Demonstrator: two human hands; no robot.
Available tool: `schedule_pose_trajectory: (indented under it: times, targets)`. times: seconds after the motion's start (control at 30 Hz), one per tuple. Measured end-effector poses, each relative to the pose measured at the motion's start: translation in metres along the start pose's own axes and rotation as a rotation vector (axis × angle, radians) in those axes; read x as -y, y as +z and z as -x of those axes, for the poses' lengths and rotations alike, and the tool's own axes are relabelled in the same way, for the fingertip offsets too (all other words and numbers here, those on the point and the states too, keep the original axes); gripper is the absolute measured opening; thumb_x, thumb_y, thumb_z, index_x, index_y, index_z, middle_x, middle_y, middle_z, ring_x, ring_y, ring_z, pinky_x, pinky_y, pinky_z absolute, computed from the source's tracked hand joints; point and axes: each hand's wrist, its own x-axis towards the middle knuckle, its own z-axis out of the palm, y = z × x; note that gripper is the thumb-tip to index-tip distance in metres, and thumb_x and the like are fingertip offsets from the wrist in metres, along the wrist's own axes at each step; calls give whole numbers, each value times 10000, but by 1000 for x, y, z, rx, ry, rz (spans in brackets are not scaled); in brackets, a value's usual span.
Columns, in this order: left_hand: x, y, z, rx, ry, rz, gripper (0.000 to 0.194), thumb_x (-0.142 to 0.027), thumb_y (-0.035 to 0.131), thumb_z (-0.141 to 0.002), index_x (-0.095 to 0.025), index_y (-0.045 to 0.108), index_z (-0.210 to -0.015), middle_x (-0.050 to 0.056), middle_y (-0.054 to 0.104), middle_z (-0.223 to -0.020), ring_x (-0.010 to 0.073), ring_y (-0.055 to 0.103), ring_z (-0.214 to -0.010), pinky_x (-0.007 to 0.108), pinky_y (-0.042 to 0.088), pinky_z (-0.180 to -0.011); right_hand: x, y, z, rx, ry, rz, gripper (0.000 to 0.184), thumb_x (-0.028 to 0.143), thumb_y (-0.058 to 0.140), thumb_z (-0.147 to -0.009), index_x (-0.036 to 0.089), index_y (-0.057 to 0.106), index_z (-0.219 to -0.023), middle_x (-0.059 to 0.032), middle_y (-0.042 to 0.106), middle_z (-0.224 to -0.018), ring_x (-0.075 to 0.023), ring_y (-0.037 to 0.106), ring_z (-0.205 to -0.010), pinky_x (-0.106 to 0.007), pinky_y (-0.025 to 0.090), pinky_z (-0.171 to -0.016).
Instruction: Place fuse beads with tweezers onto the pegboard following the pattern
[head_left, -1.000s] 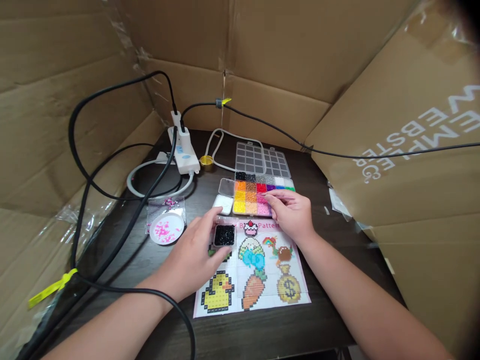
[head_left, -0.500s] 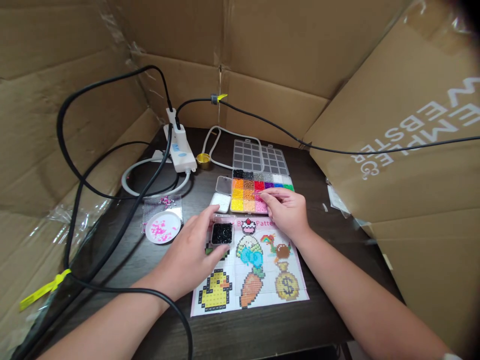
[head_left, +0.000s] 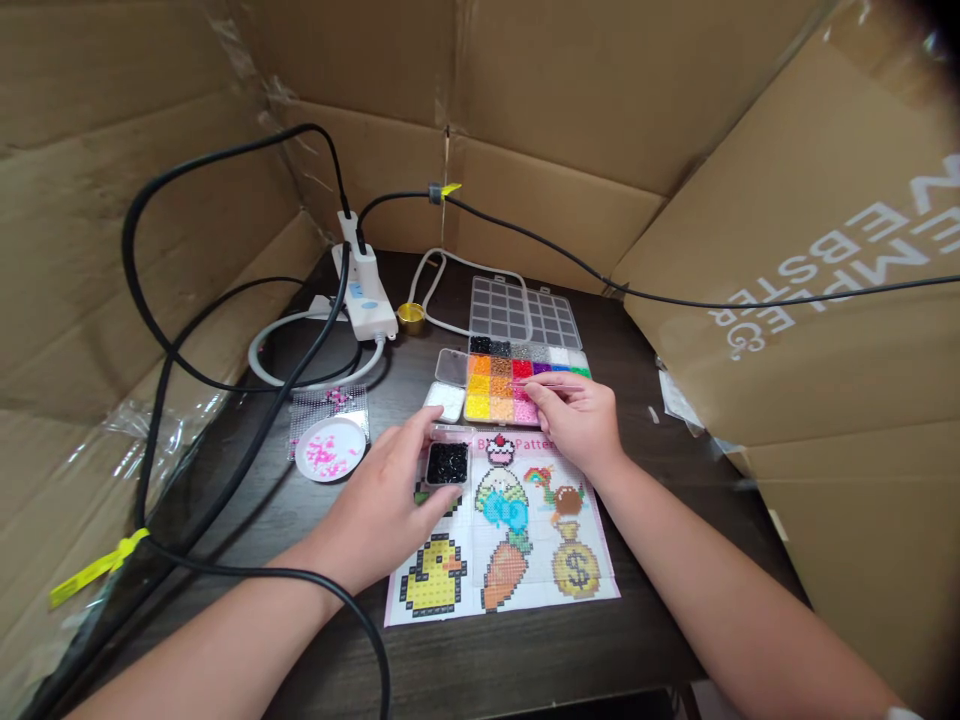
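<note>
My left hand (head_left: 375, 500) curves around a small clear box of black beads (head_left: 448, 464), thumb at its near edge and a finger reaching past its far side. That fingertip comes close to a small box of white beads (head_left: 445, 403). Pinched in my right hand (head_left: 583, 420) is a thin pinkish stick; its exact kind does not show clearly. It lies over the right part of a compartment box of coloured beads (head_left: 491, 386), whose clear lid is folded back. Under both hands lies a bead pattern sheet (head_left: 540, 590) printed with a duck, a carrot and other figures.
Left of my hand, a white dish (head_left: 331, 450) with pink beads overlaps a clear pegboard (head_left: 352, 405). A power strip (head_left: 373, 305) and a small yellow cup (head_left: 411, 318) stand behind. Black cable (head_left: 255, 572) crosses over my left forearm. Cardboard walls (head_left: 555, 190) enclose the table.
The whole view has shifted slightly, with things appearing a little to the right and higher. Both hands keep nearly the same place and grip.
</note>
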Motion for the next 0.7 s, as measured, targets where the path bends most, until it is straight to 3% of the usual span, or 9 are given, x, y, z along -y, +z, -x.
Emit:
schedule_pose_trajectory:
  times: [0.7]
  targets:
    - [0, -1, -1, -15, 20, 4, 682, -298, 713, -823, -206, 428, -1435, 129, 681, -1274, 310, 665, -1148, 477, 550, -998, -1, -1, -1, -12, -2, 35, 179, 346, 762, -773, 170, 768, -804, -20, 672, -602, -119, 578, -523, -239, 445, -429]
